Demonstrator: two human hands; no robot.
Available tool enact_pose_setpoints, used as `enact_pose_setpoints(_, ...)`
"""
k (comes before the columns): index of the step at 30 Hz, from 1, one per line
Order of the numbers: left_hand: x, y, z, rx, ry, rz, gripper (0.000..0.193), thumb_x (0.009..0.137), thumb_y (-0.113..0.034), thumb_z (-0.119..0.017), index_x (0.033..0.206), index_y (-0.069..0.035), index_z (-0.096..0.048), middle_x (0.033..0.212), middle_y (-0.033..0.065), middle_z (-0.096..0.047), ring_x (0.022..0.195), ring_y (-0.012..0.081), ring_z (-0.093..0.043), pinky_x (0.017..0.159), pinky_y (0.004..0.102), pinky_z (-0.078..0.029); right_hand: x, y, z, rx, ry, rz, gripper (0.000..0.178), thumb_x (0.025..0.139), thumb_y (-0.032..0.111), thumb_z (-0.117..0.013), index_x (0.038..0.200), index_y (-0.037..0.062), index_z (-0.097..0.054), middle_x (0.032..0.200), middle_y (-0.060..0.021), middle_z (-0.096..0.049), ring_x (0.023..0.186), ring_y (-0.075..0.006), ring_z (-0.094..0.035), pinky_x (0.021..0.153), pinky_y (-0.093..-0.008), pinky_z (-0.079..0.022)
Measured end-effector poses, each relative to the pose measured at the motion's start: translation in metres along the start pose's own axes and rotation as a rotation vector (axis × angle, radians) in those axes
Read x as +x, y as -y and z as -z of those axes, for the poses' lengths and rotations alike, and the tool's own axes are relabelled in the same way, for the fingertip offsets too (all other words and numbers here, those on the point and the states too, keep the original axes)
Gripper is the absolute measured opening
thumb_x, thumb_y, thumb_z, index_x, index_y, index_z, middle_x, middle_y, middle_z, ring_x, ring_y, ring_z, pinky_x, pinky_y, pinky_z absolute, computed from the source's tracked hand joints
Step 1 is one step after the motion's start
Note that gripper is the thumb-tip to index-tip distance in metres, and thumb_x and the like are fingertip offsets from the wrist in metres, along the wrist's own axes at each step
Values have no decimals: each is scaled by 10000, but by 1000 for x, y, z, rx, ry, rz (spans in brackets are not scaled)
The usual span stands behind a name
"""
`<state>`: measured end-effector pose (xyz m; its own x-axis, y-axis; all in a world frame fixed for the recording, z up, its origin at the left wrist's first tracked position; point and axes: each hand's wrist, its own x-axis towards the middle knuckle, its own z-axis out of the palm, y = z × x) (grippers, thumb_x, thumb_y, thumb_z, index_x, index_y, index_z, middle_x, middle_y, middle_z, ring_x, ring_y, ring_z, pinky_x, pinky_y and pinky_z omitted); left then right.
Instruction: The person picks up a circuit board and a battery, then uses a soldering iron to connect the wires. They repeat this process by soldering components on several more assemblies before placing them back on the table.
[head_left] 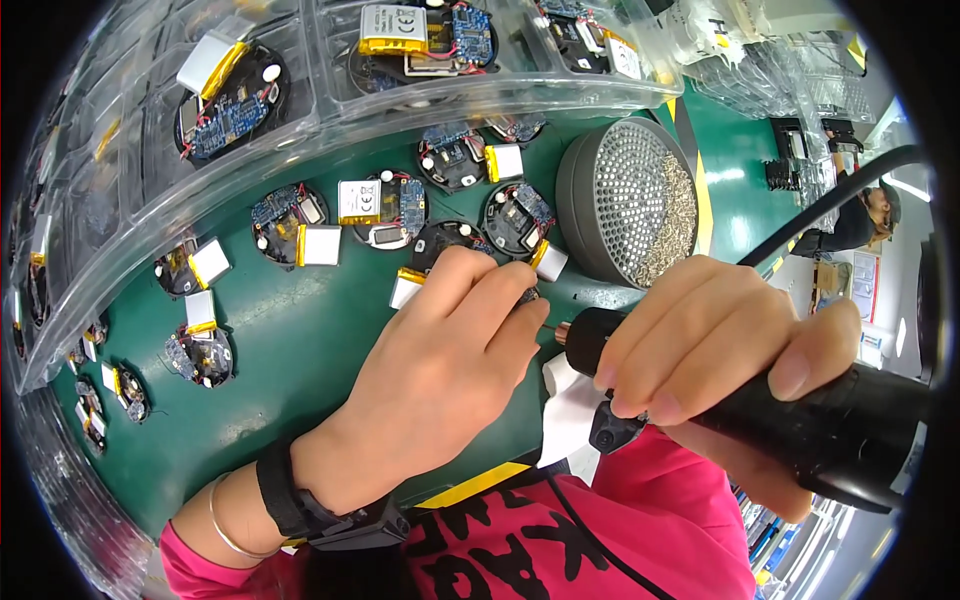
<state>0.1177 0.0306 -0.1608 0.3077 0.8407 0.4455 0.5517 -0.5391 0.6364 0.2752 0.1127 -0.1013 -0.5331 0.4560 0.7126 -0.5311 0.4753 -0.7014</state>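
My right hand (715, 335) is wrapped round a black electric screwdriver (835, 425), whose copper-coloured nose and thin bit point left toward my left fingertips. The fingers of my left hand (440, 350) are pinched together around a small dark part (528, 296), mostly hidden by them. Just beyond that hand lies a round black housing (450, 240), partly covered. Other round black housings with blue circuit boards and silver, yellow-taped batteries are spread over the green mat, such as one housing (515, 215) near my fingertips and another (290, 215) farther left.
A round dark screw tray (572, 190) with a perforated plate and many small screws stands beyond my right hand. Clear plastic trays (330, 125) holding more housings line the far and left sides. White paper (566, 410) lies below the screwdriver. A black cable (820, 210) rises at right; another person (868, 215) is in the background.
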Motion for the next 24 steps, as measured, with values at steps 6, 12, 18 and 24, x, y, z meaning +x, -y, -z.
enact_pose_setpoints(6,0,1,-1,-38,-7,7,335,668,-46,-727,979,62,-669,1085,137,-580,985,293,-542,843,337,-501,-6,2,12,108,-79,-41,657,861,554,-692,1117,38,-375,736,-112,-591,484,-204,-614,429,-338,-550)
enact_pose_setpoints(12,-2,0,-6,-96,1,49,335,665,26,-755,985,-29,-676,1146,98,-621,957,328,-562,811,415,-503,-7,20,47,97,-363,30,722,857,672,-611,1151,30,-460,790,-95,-567,535,-193,-576,476,-369,-488)
enact_pose_setpoints(18,1,0,1,-78,102,-6,328,677,8,-687,1003,21,-650,1207,141,-576,1057,323,-560,881,398,-508,-7,17,63,-121,-331,73,805,841,782,-491,1166,47,-540,819,-85,-557,563,-210,-549,518,-373,-452)
enact_pose_setpoints(24,0,2,1,-91,108,10,351,681,15,-675,1029,21,-636,1235,162,-554,1094,349,-557,902,428,-501,-10,13,65,-121,-349,79,818,834,795,-482,1173,53,-541,813,-89,-560,560,-221,-552,511,-375,-455)
